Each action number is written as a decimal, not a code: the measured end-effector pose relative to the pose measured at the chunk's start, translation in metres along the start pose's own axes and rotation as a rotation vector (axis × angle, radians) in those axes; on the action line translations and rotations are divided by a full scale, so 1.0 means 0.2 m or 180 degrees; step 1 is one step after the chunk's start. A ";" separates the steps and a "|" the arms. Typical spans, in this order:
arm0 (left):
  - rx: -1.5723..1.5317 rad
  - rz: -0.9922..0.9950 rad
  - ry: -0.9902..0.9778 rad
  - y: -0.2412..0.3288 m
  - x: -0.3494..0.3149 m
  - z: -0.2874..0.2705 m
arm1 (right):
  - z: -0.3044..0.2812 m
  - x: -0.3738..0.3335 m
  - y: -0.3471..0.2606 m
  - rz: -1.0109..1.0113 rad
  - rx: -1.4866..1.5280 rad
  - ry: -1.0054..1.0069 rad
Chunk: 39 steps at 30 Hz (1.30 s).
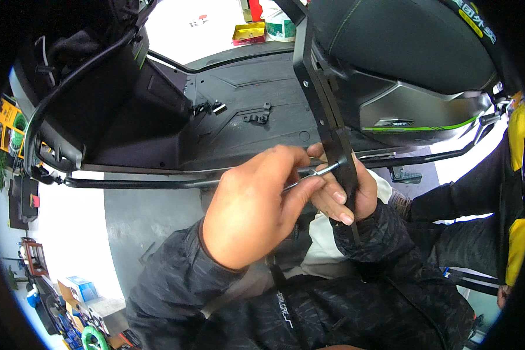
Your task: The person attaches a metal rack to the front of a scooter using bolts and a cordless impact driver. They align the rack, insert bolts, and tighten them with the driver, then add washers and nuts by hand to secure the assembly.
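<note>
My left hand [251,201] pinches a thin silver hex key [328,170] between thumb and fingers; its far end meets the side of a black flat metal bar [318,102]. That bar is long, bent near its top and pierced with several holes. Around its lower part my right hand [364,189] is closed, with fingertips showing on the left side of the bar. The hex key's other end is partly hidden by my left fingers. Behind both hands lies the black footboard [233,131] of a scooter.
Small black clamp parts [259,115] and other small hardware [217,107] lie on the footboard. A black tubular rail [140,184] runs along its near edge. The scooter seat [402,41] is at right, beside a person's dark-trousered leg [466,201]. A red-yellow tray [249,33] and white bucket [280,28] stand beyond.
</note>
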<state>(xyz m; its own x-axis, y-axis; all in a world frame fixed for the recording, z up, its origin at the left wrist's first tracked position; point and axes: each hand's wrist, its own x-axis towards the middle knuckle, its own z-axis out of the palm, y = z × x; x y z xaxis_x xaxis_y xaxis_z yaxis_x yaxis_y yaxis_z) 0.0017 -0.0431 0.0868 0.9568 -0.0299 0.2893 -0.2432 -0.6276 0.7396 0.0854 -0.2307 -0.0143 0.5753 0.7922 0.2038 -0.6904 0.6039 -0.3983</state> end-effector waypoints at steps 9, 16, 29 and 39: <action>0.0206 0.0631 0.0566 0.08 0.04 0.16 | 0.07 -0.03 -0.03 -0.0048 -0.0506 0.0132; -0.0234 0.0840 0.0209 0.04 0.03 0.11 | 0.03 -0.06 -0.07 -0.0059 -0.0906 -0.0100; 0.1464 -0.0840 0.1011 -1.44 0.37 -0.04 | -0.05 -0.02 -0.04 -0.0283 -0.0506 0.0002; 0.2424 -0.0612 0.0164 -1.66 0.56 0.01 | -0.05 -0.05 -0.10 -0.0202 -0.0929 0.0328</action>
<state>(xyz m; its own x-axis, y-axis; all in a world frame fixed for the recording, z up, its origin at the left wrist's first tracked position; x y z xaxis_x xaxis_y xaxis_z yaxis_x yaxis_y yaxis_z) 0.1903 0.1602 -0.1280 0.9578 0.1578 0.2401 0.1200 -0.9790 0.1650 0.0973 -0.2512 -0.0172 0.6650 0.7315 0.1506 -0.5053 0.5891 -0.6306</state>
